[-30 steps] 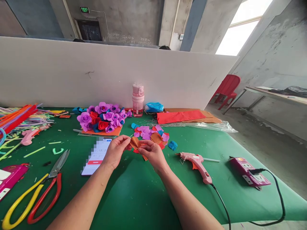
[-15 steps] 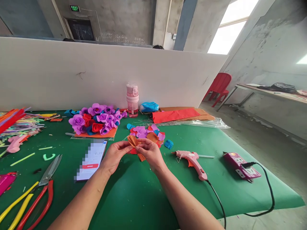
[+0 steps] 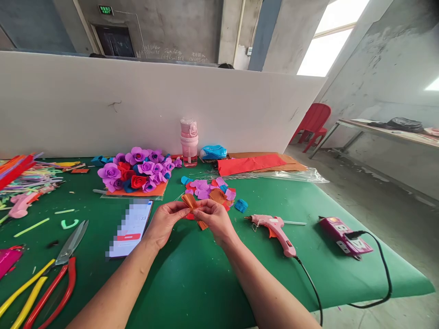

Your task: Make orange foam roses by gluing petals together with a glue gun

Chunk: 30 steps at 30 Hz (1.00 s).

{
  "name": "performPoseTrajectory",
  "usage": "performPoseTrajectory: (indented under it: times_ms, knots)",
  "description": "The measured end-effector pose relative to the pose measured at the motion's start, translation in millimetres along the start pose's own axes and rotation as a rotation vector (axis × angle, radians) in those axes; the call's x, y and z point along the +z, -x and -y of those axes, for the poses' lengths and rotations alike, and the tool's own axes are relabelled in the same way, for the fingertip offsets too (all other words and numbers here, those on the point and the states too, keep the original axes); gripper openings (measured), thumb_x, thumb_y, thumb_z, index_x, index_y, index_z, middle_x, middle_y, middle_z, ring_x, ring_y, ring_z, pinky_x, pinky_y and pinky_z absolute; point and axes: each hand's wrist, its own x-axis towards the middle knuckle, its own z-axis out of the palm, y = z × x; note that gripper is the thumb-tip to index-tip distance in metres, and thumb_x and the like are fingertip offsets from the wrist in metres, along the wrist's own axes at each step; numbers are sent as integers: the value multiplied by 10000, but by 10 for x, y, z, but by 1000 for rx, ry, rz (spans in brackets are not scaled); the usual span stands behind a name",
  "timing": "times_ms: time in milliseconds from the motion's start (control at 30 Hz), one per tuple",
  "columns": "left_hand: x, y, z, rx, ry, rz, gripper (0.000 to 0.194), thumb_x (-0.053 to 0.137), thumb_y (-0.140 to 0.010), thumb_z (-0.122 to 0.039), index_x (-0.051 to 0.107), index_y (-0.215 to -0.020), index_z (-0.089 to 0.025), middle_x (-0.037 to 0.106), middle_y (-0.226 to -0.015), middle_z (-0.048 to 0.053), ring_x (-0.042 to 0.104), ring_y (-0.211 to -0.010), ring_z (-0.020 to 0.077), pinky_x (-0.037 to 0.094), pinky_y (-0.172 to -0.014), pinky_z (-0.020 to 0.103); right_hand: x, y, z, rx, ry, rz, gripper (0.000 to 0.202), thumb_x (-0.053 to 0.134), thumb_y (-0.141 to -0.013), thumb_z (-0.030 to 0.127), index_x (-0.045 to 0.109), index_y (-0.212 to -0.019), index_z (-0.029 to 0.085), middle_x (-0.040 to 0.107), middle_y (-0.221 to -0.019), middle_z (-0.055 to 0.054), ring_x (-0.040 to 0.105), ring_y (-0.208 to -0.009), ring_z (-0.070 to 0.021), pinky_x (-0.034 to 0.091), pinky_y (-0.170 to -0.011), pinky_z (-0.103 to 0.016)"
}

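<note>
Between my two hands is a piece of orange-brown crepe paper (image 3: 188, 200), gathered and pleated where the fingers meet. My left hand (image 3: 169, 221) pinches it from the left with thumb and forefinger. From the right, my right hand (image 3: 214, 219) pinches the same paper, its fingertips touching those of the left. The paper fans out above the pinch; its lower part is mostly hidden by fingers. Just beyond the hands lies a pile of cut paper petals (image 3: 202, 188) in purple, red, blue and brown. A small brown strip (image 3: 202, 225) shows below the fingers.
A pink glue gun (image 3: 274, 226) lies right, its cord trailing near a purple power box (image 3: 343, 235). A phone (image 3: 128, 235) and scissors (image 3: 70, 246) lie left. Paper flowers (image 3: 139, 169), a pink bottle (image 3: 189, 144) and red crepe paper (image 3: 252, 164) stand or lie behind.
Almost nothing differs. Both hands keep their pinch on the crepe paper, with a slight shift of the fingers and of the fanned top.
</note>
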Motion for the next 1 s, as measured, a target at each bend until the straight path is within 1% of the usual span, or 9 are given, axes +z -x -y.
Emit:
performPoseTrajectory:
  times_ms: [67, 200, 333, 400, 567, 800, 900, 1000]
  knots:
    - [-5, 2, 0, 6, -6, -3, 215, 823, -568, -293, 756, -742, -185, 745, -783, 37, 640, -768, 176, 469, -808, 306, -4, -6, -10, 2, -7, 7, 343, 823, -529, 326, 641, -768, 159, 696, -674, -10, 682, -626, -162, 499, -641, -266]
    - [-7, 3, -1, -3, -22, 11, 219, 810, -583, -311, 760, -754, -183, 753, -845, 56, 643, -813, 193, 469, -817, 312, 3, 0, -5, 1, -10, 7, 302, 804, -541, 303, 645, -754, 158, 698, -667, -5, 673, -608, -144, 496, -629, -249]
    - [3, 2, 7, -13, -27, 5, 226, 808, -579, -312, 762, -753, -175, 752, -851, 66, 641, -829, 202, 467, -819, 317, 25, 19, 19, -8, 7, -2, 297, 794, -547, 282, 630, -766, 169, 685, -635, 13, 674, -608, -150, 497, -626, -255]
    - [13, 5, 11, -16, -18, 0, 229, 808, -579, -303, 763, -759, -170, 750, -839, 65, 634, -807, 188, 464, -806, 305, 31, 22, 22, -26, 38, -12, 295, 790, -547, 275, 624, -769, 175, 675, -621, 20, 667, -596, -151, 491, -608, -256]
    - [54, 27, -6, -29, -1, -21, 252, 807, -575, -306, 760, -774, -160, 738, -794, 59, 604, -726, 151, 448, -713, 266, 35, 20, 10, -83, 92, -47, 263, 755, -569, 273, 619, -779, 192, 665, -614, 30, 648, -583, -146, 501, -605, -265]
    - [86, 42, -28, -34, 22, -61, 245, 806, -561, -308, 740, -737, -152, 711, -749, 38, 576, -696, 133, 433, -685, 252, 36, 11, -56, -98, 152, -33, 257, 735, -604, 289, 628, -815, 188, 691, -672, 2, 654, -635, -154, 493, -628, -269]
    - [92, 49, -37, -28, 23, -93, 228, 789, -565, -310, 732, -718, -151, 679, -701, 17, 537, -649, 113, 415, -646, 239, 34, 4, -88, -82, 173, -12, 269, 746, -608, 323, 630, -807, 183, 683, -666, 0, 640, -612, -148, 462, -577, -249]
    - [95, 55, -50, -37, 37, -104, 215, 770, -567, -292, 731, -725, -152, 669, -726, 14, 526, -655, 108, 409, -631, 232, 40, 8, -100, -98, 182, 3, 222, 740, -615, 324, 628, -746, 185, 675, -670, 1, 628, -589, -143, 438, -534, -238]
